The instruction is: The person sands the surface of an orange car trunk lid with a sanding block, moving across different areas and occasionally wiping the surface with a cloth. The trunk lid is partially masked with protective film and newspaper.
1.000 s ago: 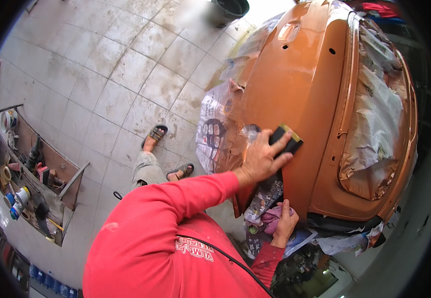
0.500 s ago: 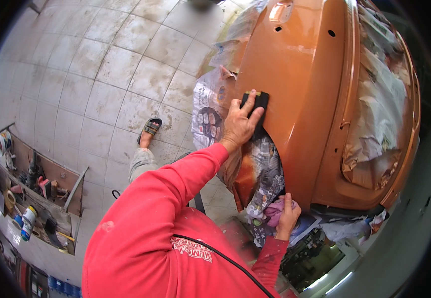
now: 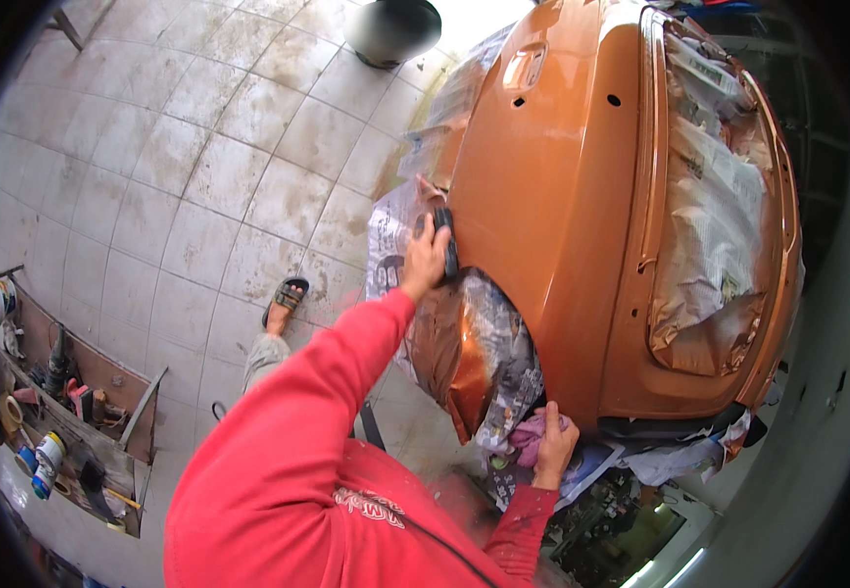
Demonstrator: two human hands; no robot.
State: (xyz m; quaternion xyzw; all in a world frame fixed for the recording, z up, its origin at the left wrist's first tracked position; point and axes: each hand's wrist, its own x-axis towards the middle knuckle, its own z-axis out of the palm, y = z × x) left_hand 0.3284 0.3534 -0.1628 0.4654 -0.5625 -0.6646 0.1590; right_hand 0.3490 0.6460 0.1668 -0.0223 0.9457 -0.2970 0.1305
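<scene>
My left hand (image 3: 425, 260) is closed round a dark, narrow hand block (image 3: 447, 240), holding it on edge against the left rim of the glossy orange car body panel (image 3: 533, 186). Below the block, crumpled newspaper masking (image 3: 513, 338) covers the curved opening in the bodywork. My right hand (image 3: 555, 449) grips a bunched pink cloth (image 3: 525, 443) at the panel's near lower corner, its thumb along the panel edge. The block's working face is hidden from me.
Paper and film cover the car's window (image 3: 704, 225). A sandalled foot (image 3: 286, 296) stands on the tiled floor (image 3: 190, 196). At the left, a tool cart (image 3: 111, 421) holds cans and tape rolls. A dark bucket-like container (image 3: 395, 34), partly blurred, stands at the far side.
My left hand and the block have moved from the panel's face to its left edge, and the block has turned on edge. The right hand keeps the cloth at the lower corner. The view has shifted.
</scene>
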